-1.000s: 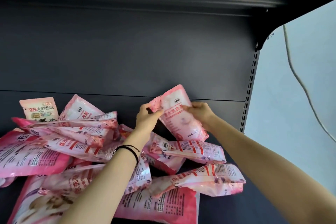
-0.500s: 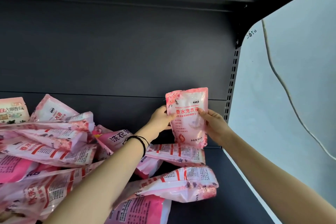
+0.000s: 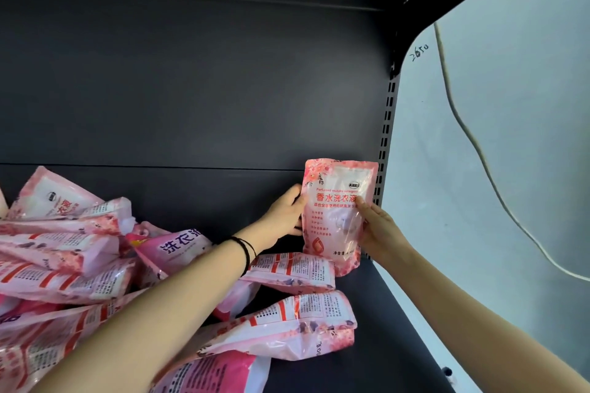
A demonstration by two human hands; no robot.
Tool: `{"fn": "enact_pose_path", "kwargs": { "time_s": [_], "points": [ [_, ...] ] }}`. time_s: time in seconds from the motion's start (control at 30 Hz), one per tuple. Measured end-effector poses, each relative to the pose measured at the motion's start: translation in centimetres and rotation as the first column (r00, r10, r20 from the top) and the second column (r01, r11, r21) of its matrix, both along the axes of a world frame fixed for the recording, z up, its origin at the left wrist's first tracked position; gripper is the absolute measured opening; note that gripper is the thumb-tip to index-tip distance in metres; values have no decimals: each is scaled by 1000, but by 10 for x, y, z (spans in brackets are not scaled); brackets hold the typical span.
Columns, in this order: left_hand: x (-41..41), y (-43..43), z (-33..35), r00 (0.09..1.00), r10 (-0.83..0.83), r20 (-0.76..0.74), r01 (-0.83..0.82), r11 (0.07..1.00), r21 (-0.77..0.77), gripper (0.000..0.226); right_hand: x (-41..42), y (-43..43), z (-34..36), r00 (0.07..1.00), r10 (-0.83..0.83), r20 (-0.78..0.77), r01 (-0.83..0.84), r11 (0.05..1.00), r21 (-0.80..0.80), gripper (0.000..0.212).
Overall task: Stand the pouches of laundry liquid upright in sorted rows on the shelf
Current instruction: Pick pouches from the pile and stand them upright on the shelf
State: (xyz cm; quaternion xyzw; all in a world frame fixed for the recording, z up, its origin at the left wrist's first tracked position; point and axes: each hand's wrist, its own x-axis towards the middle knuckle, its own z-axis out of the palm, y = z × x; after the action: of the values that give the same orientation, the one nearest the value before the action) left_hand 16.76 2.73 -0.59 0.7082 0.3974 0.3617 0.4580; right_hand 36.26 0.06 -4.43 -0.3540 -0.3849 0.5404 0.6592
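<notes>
Now hands [image 3: 332, 220] hold pouch [image 3: 335, 217] upright at shelf's [image 3: 399, 344] right end.

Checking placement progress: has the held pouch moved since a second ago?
Yes. The held pouch has gone from tilted, away from the slotted upright, to upright right beside it, at the shelf's right end, gripped by left hand and right hand.

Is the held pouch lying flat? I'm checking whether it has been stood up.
No, the pouch stands upright against the shelf's back right corner, held between the left hand and right hand.
</notes>
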Motion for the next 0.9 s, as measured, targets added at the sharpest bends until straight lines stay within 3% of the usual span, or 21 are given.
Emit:
{"fn": "enact_pose_path", "kwargs": {
  "time_s": [0.27,0.33,0.4,0.43,0.5,0.6,0.7,0.8,0.9],
  "points": [
    [-25,5,2,998,66,-13,-66,998,2,22,-27,1,5,1000,16,20,-14,998,-61,38],
    [-32,6,2,992,87,-93,-87,996,11,28,-26,-1,9,995,10,96,-4,998,-62,36],
    [-40,7,4,960,132,-247,-113,989,91,31,-23,-3,16,957,-76,281,102,992,-79,34],
    [-45,6,5,922,166,-351,-110,978,176,31,-20,-5,21,900,-128,416,178,981,-83,33],
    [-59,1,10,788,254,-561,-29,925,378,32,-15,-11,33,680,-162,715,289,956,-58,30],
    [-81,-14,24,553,385,-739,202,799,566,34,-5,-29,55,188,-109,976,339,940,40,25],
    [-99,-30,34,433,484,-760,405,649,644,36,-7,-53,75,-193,-104,976,298,941,159,15],
    [-114,-45,41,408,556,-724,533,499,684,39,-29,-74,90,-390,-100,915,231,952,202,17],
    [-132,-58,41,377,605,-702,623,396,675,41,-62,-94,95,-520,-131,844,130,965,230,22]
  ]
}}
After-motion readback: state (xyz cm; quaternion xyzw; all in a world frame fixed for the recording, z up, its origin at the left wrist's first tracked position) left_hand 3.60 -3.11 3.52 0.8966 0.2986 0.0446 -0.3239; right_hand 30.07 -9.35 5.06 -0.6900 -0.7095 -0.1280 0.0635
